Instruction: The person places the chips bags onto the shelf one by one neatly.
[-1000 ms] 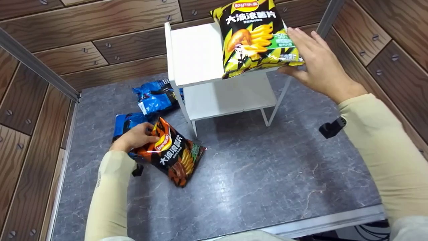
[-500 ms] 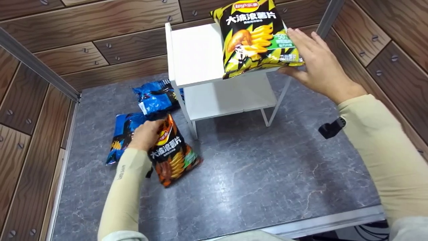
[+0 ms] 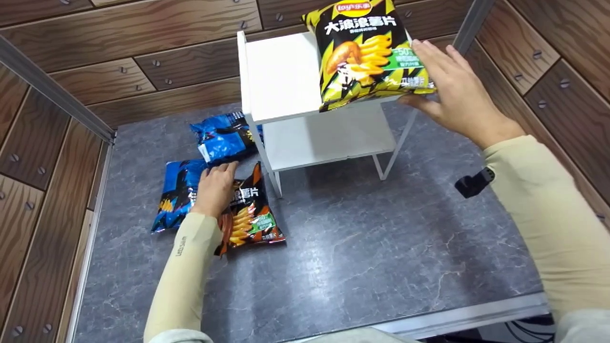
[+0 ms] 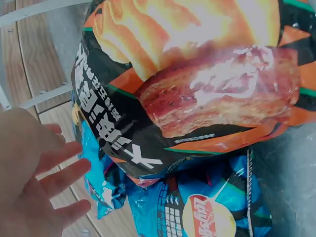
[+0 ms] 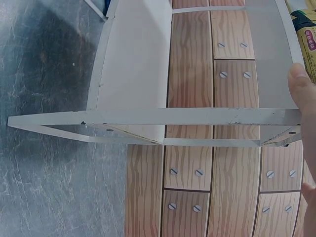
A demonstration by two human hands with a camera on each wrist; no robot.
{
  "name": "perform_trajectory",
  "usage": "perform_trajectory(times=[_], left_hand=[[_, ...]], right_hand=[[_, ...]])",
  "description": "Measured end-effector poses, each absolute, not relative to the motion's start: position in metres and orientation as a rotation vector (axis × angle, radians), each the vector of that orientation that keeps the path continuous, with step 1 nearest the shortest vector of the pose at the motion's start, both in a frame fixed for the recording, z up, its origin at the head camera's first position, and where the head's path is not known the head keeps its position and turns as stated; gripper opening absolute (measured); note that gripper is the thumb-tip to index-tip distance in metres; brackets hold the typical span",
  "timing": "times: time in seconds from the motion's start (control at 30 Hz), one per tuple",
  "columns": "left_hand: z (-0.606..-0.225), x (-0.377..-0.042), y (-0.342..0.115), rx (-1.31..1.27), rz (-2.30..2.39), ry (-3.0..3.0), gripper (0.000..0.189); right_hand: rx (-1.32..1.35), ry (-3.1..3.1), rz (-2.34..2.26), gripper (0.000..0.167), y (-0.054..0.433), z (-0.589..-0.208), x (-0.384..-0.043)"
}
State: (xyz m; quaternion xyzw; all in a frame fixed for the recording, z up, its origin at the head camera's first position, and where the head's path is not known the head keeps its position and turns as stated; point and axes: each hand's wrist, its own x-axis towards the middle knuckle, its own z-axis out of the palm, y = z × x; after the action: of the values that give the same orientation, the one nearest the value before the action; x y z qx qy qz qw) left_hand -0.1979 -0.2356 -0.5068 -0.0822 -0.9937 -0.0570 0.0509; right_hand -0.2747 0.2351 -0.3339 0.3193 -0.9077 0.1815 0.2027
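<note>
An orange-and-black bag of potato chips lies on the grey floor, partly overlapping a blue chip bag. My left hand is over its left side, covering part of the print. In the left wrist view the left hand has its fingers spread beside the orange bag. A yellow-and-black chip bag sits on top of the white shelf. My right hand rests at its right edge, fingers straight; in the right wrist view the thumb touches the shelf edge.
A second blue chip bag lies by the shelf's left leg. The shelf has a lower board and thin metal legs. Wood-patterned walls close in the back and sides.
My left hand has moved right with the orange bag, which has turned to lie beside the blue one, and the fingers have come off it. The right hand has stayed at the yellow bag.
</note>
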Motion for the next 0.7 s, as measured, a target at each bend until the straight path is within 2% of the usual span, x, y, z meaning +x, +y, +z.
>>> perform_trajectory(times=[0.13,0.37,0.7], left_hand=[[-0.506,-0.189,-0.235,-0.245,-0.233,-2.996,0.065],[-0.508,-0.166,-0.23,-0.249,-0.328,-2.829,0.05],[-0.535,-0.118,-0.213,-0.246,-0.381,-2.793,0.07]], right_hand=[[0.889,-2.541,0.502,0.091,0.236,-0.334,-0.275],[0.877,-2.551,0.502,0.09,0.237,-0.334,-0.274],[0.885,-2.547,0.497,0.09,0.236,-0.334,-0.275]])
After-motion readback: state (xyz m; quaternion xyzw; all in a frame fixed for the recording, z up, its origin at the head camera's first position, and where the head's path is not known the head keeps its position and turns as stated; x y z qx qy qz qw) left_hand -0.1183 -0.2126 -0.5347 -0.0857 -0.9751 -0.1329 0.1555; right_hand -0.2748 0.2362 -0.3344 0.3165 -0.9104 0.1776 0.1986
